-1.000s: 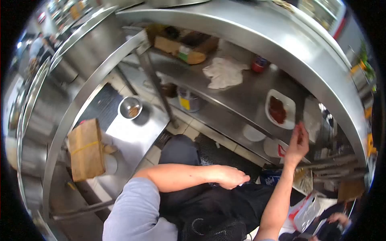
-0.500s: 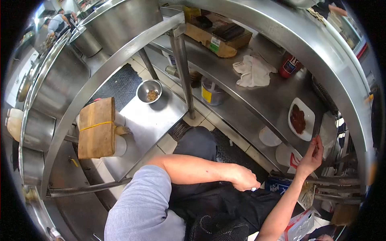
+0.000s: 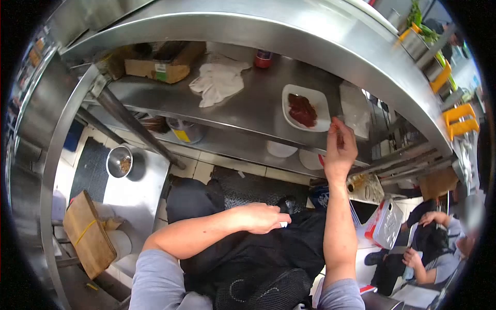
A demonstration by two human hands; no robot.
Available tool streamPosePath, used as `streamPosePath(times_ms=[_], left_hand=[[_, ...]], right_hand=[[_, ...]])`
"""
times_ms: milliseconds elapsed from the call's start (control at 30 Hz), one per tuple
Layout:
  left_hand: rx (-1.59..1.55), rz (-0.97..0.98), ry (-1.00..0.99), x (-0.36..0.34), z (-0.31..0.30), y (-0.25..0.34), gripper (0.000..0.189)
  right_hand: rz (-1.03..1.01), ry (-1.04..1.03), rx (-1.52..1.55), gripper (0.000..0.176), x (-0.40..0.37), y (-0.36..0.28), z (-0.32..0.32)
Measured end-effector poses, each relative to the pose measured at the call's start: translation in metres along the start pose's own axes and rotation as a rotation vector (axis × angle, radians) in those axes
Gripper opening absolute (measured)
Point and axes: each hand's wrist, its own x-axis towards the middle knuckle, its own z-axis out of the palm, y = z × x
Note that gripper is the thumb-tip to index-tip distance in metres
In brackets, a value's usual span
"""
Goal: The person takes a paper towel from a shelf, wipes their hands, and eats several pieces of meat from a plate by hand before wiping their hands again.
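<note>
The hands are apart, the left hand (image 3: 260,218) closed on a small white object (image 3: 283,225), the right hand (image 3: 341,152), grip indeterminable, near a rounded-rectangular white dish (image 3: 322,123) of dark-red food (image 3: 302,110).

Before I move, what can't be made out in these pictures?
All in the head view:
Small white thing at the left grip: held or worn, fingers hide which.
Right grip: its fingers hide whether it holds anything.
Red round container: top hidden by the curved steel table edge.
Brown bits in the round steel bowl: too small to identify.
</note>
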Motion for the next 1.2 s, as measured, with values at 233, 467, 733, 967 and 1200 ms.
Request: streamPosePath(times_ms=[233,467,733,967,1200], left_hand=[[-0.042,0.015,0.035,0.0,-0.001,0.001,0.034],[-0.001,0.002,0.001,0.005,0.009,-0.007,0.036],[0.003,-0.018,0.011,0.003,0.006,-0.009,0.037],[-0.005,-0.093,-0.04,0.0,-0.004,-0.001,0.036],[-0.001,-0.062,-0.007,-0.002,-0.002,-0.004,0.036]], right_hand=[[0.003,-0.059,-0.112,0.023,0.005,0.013,-0.001],[-0.019,-0.177,-0.3,0.024,0.039,0.016,0.001],[-0.153,-0.565,-0.622,0.027,0.083,0.024,0.018],[-0.185,-0.806,-0.724,0.039,0.095,0.026,0.034],[-0.088,-0.821,-0.643,0.043,0.101,0.042,0.044]])
